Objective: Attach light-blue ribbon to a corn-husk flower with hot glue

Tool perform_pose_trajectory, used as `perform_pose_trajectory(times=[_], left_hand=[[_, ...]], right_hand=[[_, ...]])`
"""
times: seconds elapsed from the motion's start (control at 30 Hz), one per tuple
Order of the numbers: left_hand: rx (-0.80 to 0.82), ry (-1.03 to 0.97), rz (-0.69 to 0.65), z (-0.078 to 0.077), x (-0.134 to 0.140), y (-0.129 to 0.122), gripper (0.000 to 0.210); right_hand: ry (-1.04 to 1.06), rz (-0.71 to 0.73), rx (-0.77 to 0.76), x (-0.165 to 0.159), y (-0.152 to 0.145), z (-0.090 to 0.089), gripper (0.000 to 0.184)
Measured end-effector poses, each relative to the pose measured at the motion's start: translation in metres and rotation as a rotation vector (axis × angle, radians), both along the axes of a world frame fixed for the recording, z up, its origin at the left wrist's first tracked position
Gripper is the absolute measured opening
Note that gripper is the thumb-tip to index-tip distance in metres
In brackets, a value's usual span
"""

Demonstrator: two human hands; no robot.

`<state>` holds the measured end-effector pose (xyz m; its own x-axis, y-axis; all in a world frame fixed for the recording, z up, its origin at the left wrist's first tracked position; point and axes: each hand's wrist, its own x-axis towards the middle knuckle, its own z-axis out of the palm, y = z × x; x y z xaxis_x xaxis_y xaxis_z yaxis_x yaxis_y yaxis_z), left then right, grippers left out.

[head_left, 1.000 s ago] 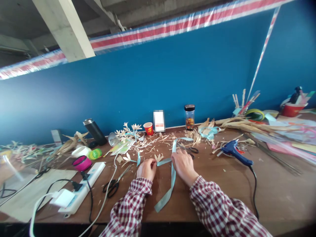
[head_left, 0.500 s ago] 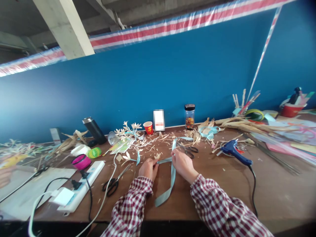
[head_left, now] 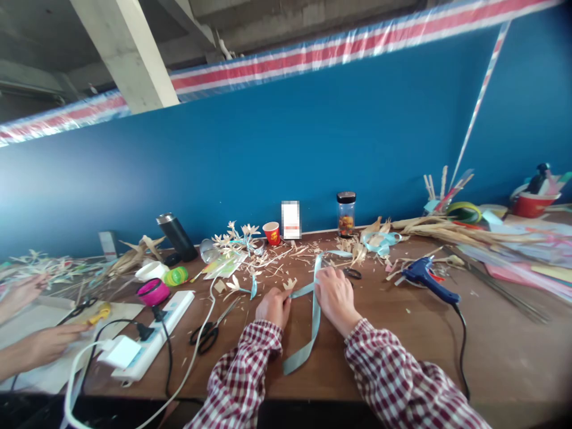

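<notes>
A long pale blue ribbon (head_left: 315,316) lies on the brown table (head_left: 402,339) and runs away from me past my hands. My left hand (head_left: 274,307) pinches one folded end of it. My right hand (head_left: 336,297) presses on the ribbon where the strands cross, fingers curled over it. Both sleeves are red and white check. Small straw flowers (head_left: 236,235) and straw scraps lie just beyond my hands.
Black scissors (head_left: 210,330) lie left of my left hand, another pair (head_left: 353,273) beyond my right. A blue glue gun (head_left: 426,280) with its cord sits to the right. A power strip (head_left: 152,336), pink tape roll (head_left: 153,292) and flask (head_left: 176,237) stand left. Another person's hands (head_left: 36,345) work at far left.
My hands stay on the ribbon, the right one shifted slightly. Another person's hands have come into view at the far left with yellow-handled scissors.
</notes>
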<state>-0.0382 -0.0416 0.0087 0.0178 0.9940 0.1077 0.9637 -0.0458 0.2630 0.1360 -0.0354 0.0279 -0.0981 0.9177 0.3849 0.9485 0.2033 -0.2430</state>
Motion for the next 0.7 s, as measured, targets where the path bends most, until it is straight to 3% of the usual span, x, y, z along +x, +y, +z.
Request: perform_pose_trajectory(times=[0.1, 0.2, 0.33, 0.5, 0.7], left_hand=[[0.007, 0.012, -0.008, 0.000, 0.001, -0.001, 0.031], [0.027, 0.039, -0.011, 0.001, 0.002, -0.003, 0.031], [0.015, 0.036, 0.009, 0.004, 0.004, -0.004, 0.031], [0.020, 0.014, 0.002, 0.002, 0.002, -0.004, 0.032], [0.035, 0.062, 0.006, 0.002, 0.003, -0.005, 0.032]], right_hand=[[-0.005, 0.108, 0.118, -0.005, -0.002, 0.002, 0.019], [0.000, 0.311, 0.184, -0.011, 0.001, -0.003, 0.020], [-0.074, 0.523, 0.102, -0.016, 0.006, -0.015, 0.023], [-0.169, 0.489, -0.050, -0.016, 0.004, -0.017, 0.027], [-0.177, 0.430, -0.087, -0.017, 0.002, -0.015, 0.026]])
